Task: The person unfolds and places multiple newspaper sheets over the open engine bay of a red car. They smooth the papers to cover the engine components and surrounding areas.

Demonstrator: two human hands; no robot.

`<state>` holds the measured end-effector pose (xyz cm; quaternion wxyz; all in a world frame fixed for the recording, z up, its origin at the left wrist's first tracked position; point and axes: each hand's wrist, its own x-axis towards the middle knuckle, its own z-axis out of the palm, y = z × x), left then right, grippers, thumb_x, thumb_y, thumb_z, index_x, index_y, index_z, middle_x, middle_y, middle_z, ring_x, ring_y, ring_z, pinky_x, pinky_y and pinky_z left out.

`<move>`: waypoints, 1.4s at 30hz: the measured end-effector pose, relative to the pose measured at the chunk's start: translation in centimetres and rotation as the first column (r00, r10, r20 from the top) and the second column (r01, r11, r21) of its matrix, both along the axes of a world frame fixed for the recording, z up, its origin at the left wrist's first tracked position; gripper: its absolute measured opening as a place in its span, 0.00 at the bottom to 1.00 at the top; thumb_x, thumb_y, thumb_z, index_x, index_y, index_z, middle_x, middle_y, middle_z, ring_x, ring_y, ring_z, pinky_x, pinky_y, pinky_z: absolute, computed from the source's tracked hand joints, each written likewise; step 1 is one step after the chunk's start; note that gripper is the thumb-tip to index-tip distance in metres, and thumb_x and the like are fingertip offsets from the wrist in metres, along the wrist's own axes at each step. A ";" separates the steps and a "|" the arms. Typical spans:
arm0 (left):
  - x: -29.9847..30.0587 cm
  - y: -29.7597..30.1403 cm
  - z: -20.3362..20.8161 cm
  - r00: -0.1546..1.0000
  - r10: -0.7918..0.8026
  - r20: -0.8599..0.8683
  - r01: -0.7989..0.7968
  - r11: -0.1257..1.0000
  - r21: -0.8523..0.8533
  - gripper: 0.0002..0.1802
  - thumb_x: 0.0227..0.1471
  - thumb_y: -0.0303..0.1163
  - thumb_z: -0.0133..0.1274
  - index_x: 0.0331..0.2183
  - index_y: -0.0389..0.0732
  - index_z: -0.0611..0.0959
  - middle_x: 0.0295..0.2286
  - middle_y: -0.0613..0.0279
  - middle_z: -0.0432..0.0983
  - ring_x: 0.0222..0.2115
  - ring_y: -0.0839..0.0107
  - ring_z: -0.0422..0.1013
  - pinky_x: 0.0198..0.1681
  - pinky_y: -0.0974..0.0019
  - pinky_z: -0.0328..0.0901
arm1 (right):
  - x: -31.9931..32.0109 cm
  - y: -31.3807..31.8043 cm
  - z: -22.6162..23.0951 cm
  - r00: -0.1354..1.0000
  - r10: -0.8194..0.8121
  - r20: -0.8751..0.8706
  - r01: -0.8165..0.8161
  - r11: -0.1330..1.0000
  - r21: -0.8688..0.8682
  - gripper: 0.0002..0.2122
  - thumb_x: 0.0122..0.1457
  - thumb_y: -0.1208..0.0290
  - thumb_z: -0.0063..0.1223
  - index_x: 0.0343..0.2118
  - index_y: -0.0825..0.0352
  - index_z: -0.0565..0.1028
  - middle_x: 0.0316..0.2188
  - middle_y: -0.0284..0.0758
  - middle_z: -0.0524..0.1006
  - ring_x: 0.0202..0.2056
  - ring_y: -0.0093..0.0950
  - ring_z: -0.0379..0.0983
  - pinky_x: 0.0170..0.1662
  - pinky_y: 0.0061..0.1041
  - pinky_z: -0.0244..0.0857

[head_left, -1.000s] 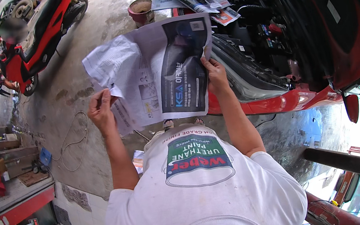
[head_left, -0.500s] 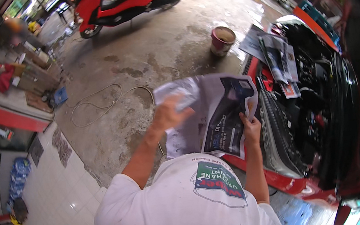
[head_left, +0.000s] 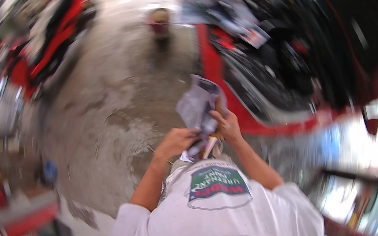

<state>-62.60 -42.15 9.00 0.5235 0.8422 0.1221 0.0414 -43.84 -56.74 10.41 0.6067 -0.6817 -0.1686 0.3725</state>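
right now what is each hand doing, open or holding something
Left hand: closed, holding the bunched newspaper.
Right hand: closed, holding the same newspaper.

white shirt [head_left: 165, 226] | red and white lettering [head_left: 220, 190] | green-blue can print [head_left: 206, 175]

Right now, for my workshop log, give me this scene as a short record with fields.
Left hand: at the newspaper's near part
Right hand: gripping its right side
Newspaper: bunched, in front of the white shirt
Right: red car, engine bay open
On car: more papers
Floor ahead: reddish pot
Far left: red scooter
Clarity: motion-blurred
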 end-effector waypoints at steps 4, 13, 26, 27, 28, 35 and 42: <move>-2.0 3.0 0.9 0.951 0.217 -0.218 -0.273 0.923 -0.271 0.14 0.57 0.23 0.56 0.45 0.31 0.86 0.32 0.63 0.84 0.32 0.79 0.75 0.36 0.70 0.71 | 2.3 -8.2 1.5 0.987 0.006 0.158 -0.001 0.999 -0.037 0.17 0.58 0.65 0.69 0.46 0.69 0.79 0.33 0.27 0.82 0.32 0.18 0.74 0.37 0.25 0.70; 0.5 10.2 -0.1 0.982 0.182 0.041 -0.184 0.915 0.360 0.10 0.48 0.16 0.48 0.35 0.35 0.80 0.27 0.51 0.76 0.29 0.61 0.75 0.37 0.63 0.68 | 5.9 -28.4 5.3 0.785 0.222 0.578 0.152 0.835 -0.528 0.14 0.49 0.80 0.58 0.41 0.64 0.82 0.35 0.38 0.84 0.39 0.35 0.81 0.43 0.34 0.73; 16.5 -19.4 8.4 0.936 -0.135 0.324 0.011 0.933 0.359 0.15 0.48 0.28 0.62 0.39 0.39 0.76 0.31 0.55 0.73 0.32 0.52 0.72 0.37 0.58 0.67 | 15.0 -55.5 5.5 0.390 0.089 0.916 0.763 0.526 -0.376 0.07 0.51 0.76 0.59 0.33 0.60 0.84 0.37 0.32 0.82 0.44 0.40 0.78 0.48 0.36 0.73; 17.8 -20.6 8.3 0.914 -0.162 0.372 0.011 0.926 0.378 0.17 0.49 0.30 0.65 0.39 0.38 0.76 0.32 0.56 0.73 0.32 0.53 0.72 0.37 0.58 0.67 | 16.4 -56.7 6.1 0.346 0.078 0.935 0.782 0.527 -0.333 0.07 0.51 0.76 0.60 0.33 0.61 0.84 0.37 0.33 0.82 0.44 0.40 0.78 0.48 0.36 0.72; 19.1 -21.4 8.0 0.901 -0.145 0.410 -0.026 0.923 0.383 0.17 0.49 0.31 0.65 0.39 0.38 0.76 0.31 0.56 0.73 0.32 0.53 0.72 0.37 0.57 0.67 | 17.7 -57.4 6.9 0.329 0.072 0.942 0.790 0.525 -0.316 0.07 0.51 0.77 0.60 0.33 0.61 0.84 0.37 0.34 0.82 0.44 0.40 0.78 0.48 0.36 0.72; 28.5 -23.0 6.6 0.843 -0.078 0.532 -0.107 0.946 0.307 0.11 0.53 0.28 0.64 0.34 0.37 0.78 0.28 0.55 0.73 0.29 0.55 0.71 0.35 0.59 0.67 | 30.6 -56.7 13.2 0.059 0.128 0.990 0.869 0.481 -0.114 0.08 0.53 0.75 0.62 0.37 0.64 0.83 0.39 0.38 0.81 0.46 0.41 0.78 0.50 0.36 0.71; 37.9 -26.2 4.1 0.833 -0.130 0.538 0.035 0.983 0.183 0.12 0.47 0.24 0.65 0.34 0.38 0.79 0.30 0.55 0.75 0.31 0.52 0.74 0.36 0.59 0.69 | 38.1 -55.3 14.6 -0.220 0.195 0.956 0.799 0.598 0.062 0.08 0.54 0.73 0.65 0.38 0.64 0.84 0.47 0.35 0.80 0.50 0.38 0.76 0.58 0.38 0.64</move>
